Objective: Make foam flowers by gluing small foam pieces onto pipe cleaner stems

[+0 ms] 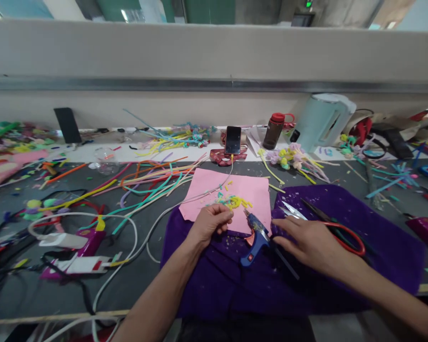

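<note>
Hands over purple cloth (pixel 342 285) on grey surface (pixel 139 285). Left hand (pixel 212 221) curled loosely, fingertips at near edge of pink paper sheet (pixel 214 190), beside heap of yellow and teal pipe-cleaner offcuts (pixel 231 202); whether anything pinched, cannot tell. Right hand (pixel 308 242) flat, fingers spread, grasping nothing, just right of blue glue gun (pixel 257 237) lying on cloth. Red-handled scissors (pixel 328 223) lying behind right hand. Smartphone (pixel 233 139) propped upright further back.

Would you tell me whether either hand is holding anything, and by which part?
The left hand is curled at the pink paper's near edge; any grip is hidden. The right hand lies flat beside the blue glue gun, holding nothing.
</note>
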Demonstrator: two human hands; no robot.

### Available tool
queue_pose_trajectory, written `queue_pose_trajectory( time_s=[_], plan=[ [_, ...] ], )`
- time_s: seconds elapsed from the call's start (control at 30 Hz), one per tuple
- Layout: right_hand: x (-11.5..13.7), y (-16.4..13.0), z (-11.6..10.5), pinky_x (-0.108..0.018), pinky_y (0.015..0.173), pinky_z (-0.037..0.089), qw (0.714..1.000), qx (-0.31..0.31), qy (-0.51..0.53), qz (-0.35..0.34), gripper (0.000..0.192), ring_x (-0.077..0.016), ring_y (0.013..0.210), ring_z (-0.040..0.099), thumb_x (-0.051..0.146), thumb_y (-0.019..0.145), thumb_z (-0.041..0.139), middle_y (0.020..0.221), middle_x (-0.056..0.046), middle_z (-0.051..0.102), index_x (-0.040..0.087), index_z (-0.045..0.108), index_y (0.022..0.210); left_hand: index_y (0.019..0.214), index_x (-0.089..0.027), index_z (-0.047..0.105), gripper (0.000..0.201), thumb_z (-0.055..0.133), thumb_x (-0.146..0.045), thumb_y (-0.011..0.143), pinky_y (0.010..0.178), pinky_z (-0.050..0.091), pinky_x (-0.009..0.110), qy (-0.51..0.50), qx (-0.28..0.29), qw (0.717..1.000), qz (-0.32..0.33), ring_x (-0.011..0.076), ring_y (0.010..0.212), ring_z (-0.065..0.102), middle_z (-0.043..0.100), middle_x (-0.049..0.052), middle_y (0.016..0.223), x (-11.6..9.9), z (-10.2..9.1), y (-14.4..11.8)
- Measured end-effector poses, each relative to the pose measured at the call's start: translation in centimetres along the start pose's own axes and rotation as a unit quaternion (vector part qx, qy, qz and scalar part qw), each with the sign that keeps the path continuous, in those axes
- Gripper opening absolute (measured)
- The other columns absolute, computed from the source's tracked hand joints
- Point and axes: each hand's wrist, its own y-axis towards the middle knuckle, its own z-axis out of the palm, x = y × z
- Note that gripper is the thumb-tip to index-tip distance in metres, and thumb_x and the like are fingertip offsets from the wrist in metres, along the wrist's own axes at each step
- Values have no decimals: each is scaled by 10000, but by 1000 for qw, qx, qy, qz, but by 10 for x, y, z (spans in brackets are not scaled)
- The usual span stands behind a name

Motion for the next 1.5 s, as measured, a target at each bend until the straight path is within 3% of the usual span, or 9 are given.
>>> queue_pose_trajectory(
  time_s=[0.23, 0.47, 0.7, 0.93, 1.1, 1.27, 1.5],
  plan=[
    [30, 62, 2, -273, 688, 437, 992, -7, 112, -59, 349, -178, 777, 616, 389, 870, 436, 969, -88, 643, 184, 559, 1124, 604, -147, 546, 219, 699, -303, 599, 374, 276, 165, 43, 38, 997, 46, 51, 369, 389, 473, -59, 440, 5, 7, -3],
    [29, 84, 3, -252, 715, 431, 974, 2, 193, -117, 267, -160, 823, 604, 279, 887, 415, 908, -75, 669, 163, 628, 1000, 616, -157, 580, 160, 655, -295, 645, 432, 301, 180, 118, 23, 988, 96, 71, 440, 415, 498, -46, 492, 8, 2, -2],
    [-22, 67, -6, -234, 614, 432, 953, -124, 271, 59, 257, -132, 644, 595, 318, 838, 478, 787, -32, 673, 158, 660, 926, 694, -170, 618, 198, 568, -357, 737, 466, 330, 195, 157, -2, 982, 108, 90, 479, 461, 559, -17, 553, 2, -1, -3],
    [-80, 66, 2, -221, 588, 402, 965, -178, 112, 157, 257, -148, 659, 606, 292, 821, 465, 761, -30, 691, 170, 682, 884, 760, -189, 644, 231, 486, -357, 780, 575, 400, 220, 298, -8, 943, 146, 132, 635, 566, 643, 5, 706, 10, 0, 3],
    [-113, 86, 6, -241, 620, 385, 972, -108, -44, 202, 272, -187, 753, 620, 293, 831, 438, 853, -52, 701, 189, 675, 916, 720, -196, 643, 209, 507, -351, 756, 598, 404, 232, 375, -22, 914, 150, 139, 646, 586, 661, -6, 690, 10, -2, 6],
    [-123, 103, 12, -244, 621, 379, 976, -57, -79, 193, 280, -202, 784, 619, 291, 841, 425, 846, -64, 699, 195, 677, 915, 673, -193, 629, 240, 518, -395, 741, 561, 376, 234, 429, -29, 893, 130, 146, 623, 587, 659, -2, 657, 9, 0, 8],
    [-117, 143, 29, -241, 635, 404, 982, -11, -110, 153, 297, -206, 861, 605, 232, 815, 464, 1054, -78, 620, 235, 610, 1074, 661, -195, 631, 277, 483, -405, 763, 543, 313, 231, 520, -9, 846, 113, 150, 648, 567, 651, 11, 676, 9, 5, 10]
  ],
)
